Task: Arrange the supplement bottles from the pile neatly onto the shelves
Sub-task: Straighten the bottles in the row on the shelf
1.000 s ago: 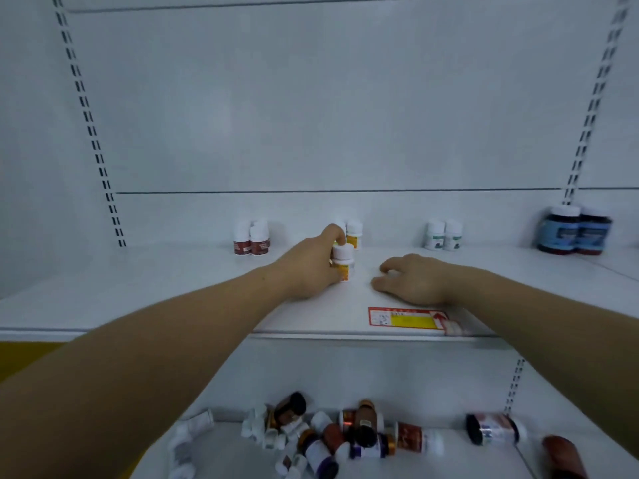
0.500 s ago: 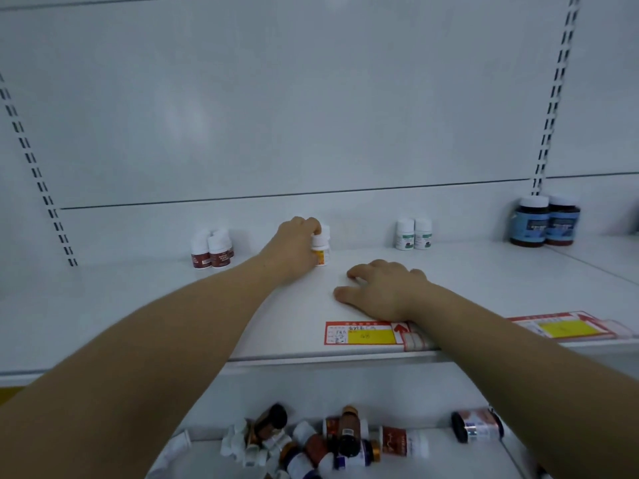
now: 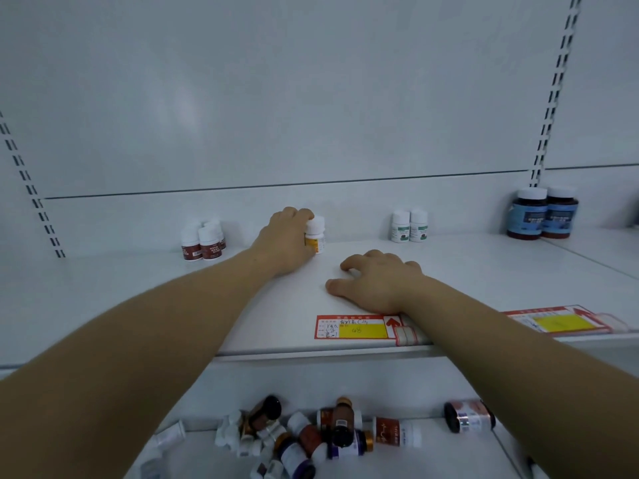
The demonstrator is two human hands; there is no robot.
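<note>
On the upper shelf [image 3: 138, 288], far left, a small cluster of white bottles with dark red labels [image 3: 202, 242] stands by the back wall; how many are in it is hard to count, since the rear ones are half hidden. Next, the left hand [image 3: 283, 240] grips an upright white bottle with an orange label [image 3: 315, 236] near the back of the shelf, its fingers curled over the cap and covering the bottle's left side. The right hand [image 3: 375, 281] rests on the shelf nearer the front edge, relaxed, fingers bent and holding nothing, its wrist covering the corner of a red and yellow price tag [image 3: 356, 327]. Further right stand two white bottles with green labels [image 3: 409, 227], then two dark jars with blue labels [image 3: 543, 213]. On the lower shelf [image 3: 432, 458] the pile of bottles [image 3: 311, 433] lies jumbled, partly cut off by the frame and the left forearm, with one bottle [image 3: 468, 416] on its side apart at the right.
</note>
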